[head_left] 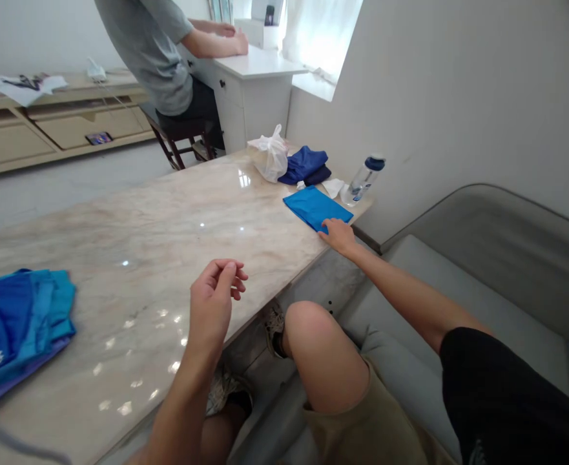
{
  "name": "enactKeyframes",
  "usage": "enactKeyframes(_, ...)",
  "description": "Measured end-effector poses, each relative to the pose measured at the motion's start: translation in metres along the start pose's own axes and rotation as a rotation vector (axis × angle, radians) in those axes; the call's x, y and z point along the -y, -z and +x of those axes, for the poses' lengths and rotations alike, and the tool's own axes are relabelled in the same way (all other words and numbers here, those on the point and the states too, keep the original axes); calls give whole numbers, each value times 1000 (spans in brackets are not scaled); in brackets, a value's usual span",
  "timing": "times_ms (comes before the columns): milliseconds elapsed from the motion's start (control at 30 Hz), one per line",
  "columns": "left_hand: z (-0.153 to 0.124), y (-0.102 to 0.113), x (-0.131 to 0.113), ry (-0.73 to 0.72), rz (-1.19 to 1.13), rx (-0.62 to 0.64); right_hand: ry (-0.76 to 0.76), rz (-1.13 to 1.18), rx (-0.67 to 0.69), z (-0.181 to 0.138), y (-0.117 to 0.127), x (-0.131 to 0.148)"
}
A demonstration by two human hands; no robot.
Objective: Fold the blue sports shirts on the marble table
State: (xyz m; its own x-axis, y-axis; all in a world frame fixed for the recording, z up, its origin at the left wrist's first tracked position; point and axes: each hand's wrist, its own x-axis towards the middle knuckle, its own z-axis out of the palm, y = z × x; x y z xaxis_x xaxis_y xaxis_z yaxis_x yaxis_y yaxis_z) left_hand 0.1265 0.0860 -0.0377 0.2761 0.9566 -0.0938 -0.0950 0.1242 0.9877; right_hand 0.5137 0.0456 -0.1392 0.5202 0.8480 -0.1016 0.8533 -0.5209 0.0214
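A folded bright blue cloth (317, 206) lies flat near the far right end of the marble-patterned table (168, 219). My right hand (338, 235) reaches out to its near edge, fingers spread and touching the cloth there. Above the table's front edge hovers my left hand (214, 287), its fingers loosely curled and a little apart with nothing in them. At the table's left side sits a stack of folded blue and teal clothes (27, 316), cut off by the picture's border; white printing shows on the dark blue piece.
Beyond the cloth are a knotted white plastic bag (270, 155), a dark blue garment (306, 165), crumpled tissue (333, 187) and a clear bottle (364, 181) with a blue lid. A grey sofa (424, 284) stands on the right. Another person (161, 64) sits at a white desk (265, 84).
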Motion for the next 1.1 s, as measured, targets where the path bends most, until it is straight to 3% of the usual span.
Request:
enactKeyframes(200, -6, -16, -14, -29, 17, 119, 15, -21, 15, 13, 2, -8)
enactKeyframes(333, 1, -2, -16, -28, -49, 24, -48, 13, 22, 5, 10, 0)
enactKeyframes(433, 4, 21, -16, 15, -88, -55, -70, 35, -9, -5, 18, 23)
enactKeyframes(500, 4, 39, -18, 39, -116, -51, -61, 84, -38, -6, 22, 45)
enactKeyframes(633, 5, 77, -21, 86, -132, -124, 48, 470, -262, 15, 39, 115)
enactKeyframes(767, 1, 115, -22, 104, -165, -263, 169, 900, -406, 22, 87, 217)
enactKeyframes(900, -1, 142, -22, 64, -216, -423, 247, 1293, -519, 0, 131, 305)
enactKeyframes(1000, 2, 153, -21, 20, -248, -537, 309, 1381, -675, -30, 143, 337)
enactKeyframes(1100, 5, 157, -21, 2, -240, -606, 314, 1378, -720, -60, 137, 343)
